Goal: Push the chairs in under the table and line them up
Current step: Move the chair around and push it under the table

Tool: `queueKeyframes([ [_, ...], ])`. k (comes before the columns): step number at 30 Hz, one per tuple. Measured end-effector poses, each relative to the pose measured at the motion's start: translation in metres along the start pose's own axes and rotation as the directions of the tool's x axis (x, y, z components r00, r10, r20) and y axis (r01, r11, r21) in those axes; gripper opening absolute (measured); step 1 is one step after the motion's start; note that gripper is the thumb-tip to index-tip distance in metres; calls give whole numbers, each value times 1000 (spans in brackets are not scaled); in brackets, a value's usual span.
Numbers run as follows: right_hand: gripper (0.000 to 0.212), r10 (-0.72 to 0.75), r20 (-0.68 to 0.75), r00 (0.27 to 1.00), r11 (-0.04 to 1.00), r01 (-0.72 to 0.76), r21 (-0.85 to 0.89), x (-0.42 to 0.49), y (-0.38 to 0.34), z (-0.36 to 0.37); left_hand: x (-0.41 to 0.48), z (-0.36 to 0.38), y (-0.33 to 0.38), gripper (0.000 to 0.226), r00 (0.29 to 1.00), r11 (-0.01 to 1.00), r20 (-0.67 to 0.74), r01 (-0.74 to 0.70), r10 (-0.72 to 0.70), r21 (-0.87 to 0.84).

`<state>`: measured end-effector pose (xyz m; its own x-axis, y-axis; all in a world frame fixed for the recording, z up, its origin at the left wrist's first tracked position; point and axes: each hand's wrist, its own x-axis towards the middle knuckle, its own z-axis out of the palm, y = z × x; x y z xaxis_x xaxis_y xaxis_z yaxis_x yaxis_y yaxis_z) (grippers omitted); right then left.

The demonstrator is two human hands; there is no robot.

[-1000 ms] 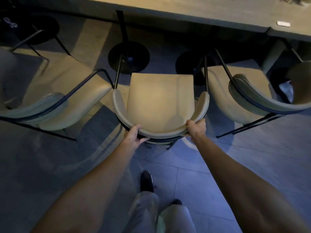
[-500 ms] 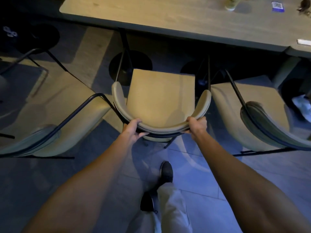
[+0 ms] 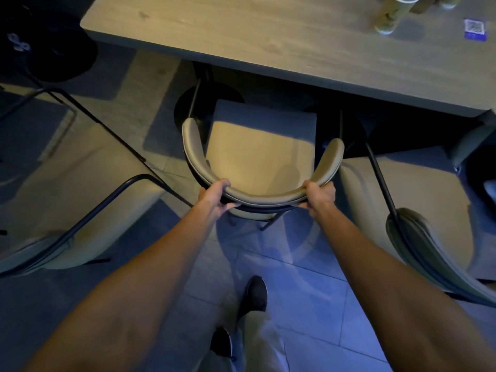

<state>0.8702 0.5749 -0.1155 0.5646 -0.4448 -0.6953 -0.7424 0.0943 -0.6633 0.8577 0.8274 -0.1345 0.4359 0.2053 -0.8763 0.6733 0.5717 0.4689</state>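
A beige padded chair (image 3: 257, 157) with a curved backrest and thin black legs stands in front of me, facing the long wooden table (image 3: 268, 41). The front of its seat lies in the table's shadow, near the table's edge. My left hand (image 3: 216, 196) grips the left part of the backrest. My right hand (image 3: 319, 194) grips the right part. A matching chair (image 3: 80, 200) stands to the left, turned at an angle and away from the table. Another matching chair (image 3: 418, 210) stands to the right, set further back.
A round black table base (image 3: 188, 108) sits under the table just left of the chair's front. On the tabletop at the far right stand a pale cylindrical container (image 3: 389, 14) and a blue card (image 3: 475, 29). Another dark round base (image 3: 48, 44) lies at the far left. Tiled floor underfoot.
The middle chair has slid forward toward the table with both hands on its backrest. I have stepped after it, and more of the tabletop shows.
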Motion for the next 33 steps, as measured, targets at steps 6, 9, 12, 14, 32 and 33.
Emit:
queueKeyframes([
  [6,46,-7,-16,1000,1000,7,-22,27,-24,-2,8,27,9,78,999,999,-30,-29,29,13],
  [9,47,-5,-6,1000,1000,5,-18,29,-29,-2,10,31,13,80,998,999,-41,-38,39,11],
  [12,48,4,4,1000,1000,-4,-19,28,-29,-4,6,30,12,75,998,999,-51,-33,34,15],
  [14,47,13,8,1000,999,-13,-34,25,-25,-6,3,27,7,71,998,1000,-57,-14,16,24],
  [32,60,19,105,994,1000,-21,14,-46,-3,14,-78,-9,16,46,995,940,80,-86,63,331],
  [33,59,30,116,993,999,-32,22,-60,-4,21,-87,-15,20,42,991,937,93,-117,91,328],
])
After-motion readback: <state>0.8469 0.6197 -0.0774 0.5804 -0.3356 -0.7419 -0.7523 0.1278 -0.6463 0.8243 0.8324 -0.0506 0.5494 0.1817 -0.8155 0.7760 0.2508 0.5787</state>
